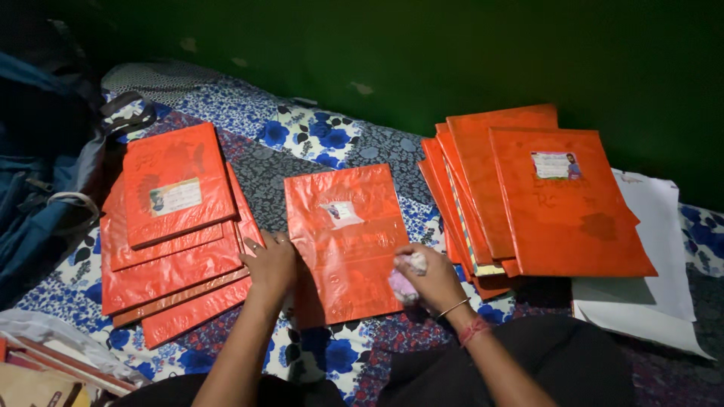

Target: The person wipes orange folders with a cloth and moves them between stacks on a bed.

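The middle book (345,241) lies on the bed (317,136) between two orange stacks. The right hand (426,280), closed around a cloth (406,275), presses it; the left hand (271,264) lies flat, fingers open, on its left edge. Label unreadable.

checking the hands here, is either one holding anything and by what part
The right hand grips a crumpled pale cloth, bunched in its fingers, on the middle orange book. The left hand holds nothing, resting flat on that book's left edge.
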